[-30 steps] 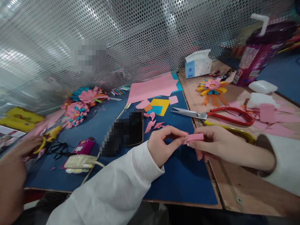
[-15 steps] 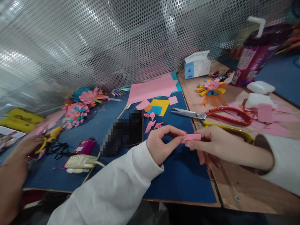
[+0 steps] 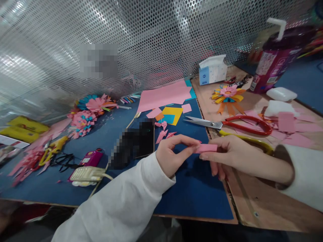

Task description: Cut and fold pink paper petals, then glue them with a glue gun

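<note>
A small folded strip of pink paper [image 3: 207, 148] is held between both hands, a little above the table. My left hand [image 3: 173, 154] pinches its left end between thumb and fingertips. My right hand [image 3: 227, 153] grips the right end with thumb and forefinger, its other fingers curled below. Just behind my hands lies a large pair of scissors [image 3: 217, 124], blades parted, with one red and one yellow handle; my right hand partly covers the yellow one. Small folded pink pieces [image 3: 161, 136] rest on the blue table left of the blades.
A yellow paper sheet [image 3: 178, 115] and a big pink sheet [image 3: 164, 95] lie further back. Paper flowers [image 3: 82, 121] sit at the left, another flower [image 3: 228, 95] at the right. A purple cup [image 3: 274, 67] with a straw stands beyond. A power strip [image 3: 87, 174] lies front left.
Another person's hand at the far left has left the table, leaving yellow-handled scissors and pink scraps in view there. My hands keep nearly the same hold on the pink paper.
</note>
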Action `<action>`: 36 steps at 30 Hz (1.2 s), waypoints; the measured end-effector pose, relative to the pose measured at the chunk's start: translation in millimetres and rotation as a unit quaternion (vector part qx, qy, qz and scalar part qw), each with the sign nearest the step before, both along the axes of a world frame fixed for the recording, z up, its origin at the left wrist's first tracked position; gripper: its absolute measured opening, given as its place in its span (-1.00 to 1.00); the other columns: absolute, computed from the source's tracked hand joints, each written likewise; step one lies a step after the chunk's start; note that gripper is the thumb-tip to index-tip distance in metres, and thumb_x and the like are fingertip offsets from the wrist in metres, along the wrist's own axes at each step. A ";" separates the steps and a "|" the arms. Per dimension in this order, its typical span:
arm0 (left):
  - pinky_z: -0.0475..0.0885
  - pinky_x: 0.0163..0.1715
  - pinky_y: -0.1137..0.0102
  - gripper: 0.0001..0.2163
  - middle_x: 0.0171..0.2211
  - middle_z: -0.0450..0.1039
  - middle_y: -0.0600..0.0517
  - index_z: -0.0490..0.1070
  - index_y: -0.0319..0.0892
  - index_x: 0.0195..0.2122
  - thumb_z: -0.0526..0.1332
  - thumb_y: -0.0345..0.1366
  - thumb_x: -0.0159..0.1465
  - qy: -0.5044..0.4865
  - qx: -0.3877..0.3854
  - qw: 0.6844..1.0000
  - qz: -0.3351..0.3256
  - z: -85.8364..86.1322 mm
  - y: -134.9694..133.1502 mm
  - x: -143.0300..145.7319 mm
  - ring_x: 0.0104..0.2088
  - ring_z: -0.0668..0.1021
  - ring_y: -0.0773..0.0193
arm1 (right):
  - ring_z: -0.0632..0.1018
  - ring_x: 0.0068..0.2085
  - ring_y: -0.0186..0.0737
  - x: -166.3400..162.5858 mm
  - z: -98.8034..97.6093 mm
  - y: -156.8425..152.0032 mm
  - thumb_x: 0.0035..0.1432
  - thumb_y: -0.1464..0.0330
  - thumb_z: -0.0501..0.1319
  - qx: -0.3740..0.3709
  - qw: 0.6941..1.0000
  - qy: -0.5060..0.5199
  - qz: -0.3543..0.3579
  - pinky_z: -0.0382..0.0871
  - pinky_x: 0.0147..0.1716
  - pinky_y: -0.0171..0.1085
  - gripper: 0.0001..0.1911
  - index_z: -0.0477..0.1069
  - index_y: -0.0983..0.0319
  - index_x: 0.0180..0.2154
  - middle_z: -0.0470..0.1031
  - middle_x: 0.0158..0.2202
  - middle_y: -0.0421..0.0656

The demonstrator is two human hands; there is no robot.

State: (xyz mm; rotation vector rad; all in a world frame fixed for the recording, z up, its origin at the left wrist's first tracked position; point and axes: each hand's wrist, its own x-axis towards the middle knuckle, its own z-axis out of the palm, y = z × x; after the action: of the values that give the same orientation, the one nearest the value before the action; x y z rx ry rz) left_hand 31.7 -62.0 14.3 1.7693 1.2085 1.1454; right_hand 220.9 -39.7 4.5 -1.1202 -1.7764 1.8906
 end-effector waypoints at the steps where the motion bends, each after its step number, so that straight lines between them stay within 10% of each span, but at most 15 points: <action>1: 0.52 -0.25 0.38 -0.88 -0.35 0.59 0.00 0.55 -0.15 -0.33 0.31 -0.28 0.11 0.002 -0.004 1.000 -0.003 0.1 0.1 0.1 -0.34 0.60 0.28 | 0.52 -0.60 -0.31 -0.3 0.5 0.3 0.01 0.02 0.25 0.009 1.000 0.006 0.006 0.40 -0.65 -0.38 -0.59 0.43 0.25 -0.37 0.51 -0.56 -0.19; 36: 0.45 -0.23 0.32 -0.89 -0.42 0.55 -0.02 0.52 -0.18 -0.43 0.33 -0.25 0.08 0.007 -0.005 0.999 -0.042 -2.8 -2.8 2.7 -0.38 0.55 0.30 | 0.44 -0.73 -0.37 -1.0 8.4 -8.2 0.05 0.11 0.23 -0.026 0.999 -0.034 0.015 0.26 -0.82 -0.47 -0.69 0.28 0.22 -0.44 0.47 -0.64 -0.26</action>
State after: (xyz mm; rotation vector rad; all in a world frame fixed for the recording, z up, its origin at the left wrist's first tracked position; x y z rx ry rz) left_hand 34.4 -64.8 11.5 1.8057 1.1363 1.0776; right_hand 219.9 -48.0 12.9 -1.1967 -1.7996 1.9479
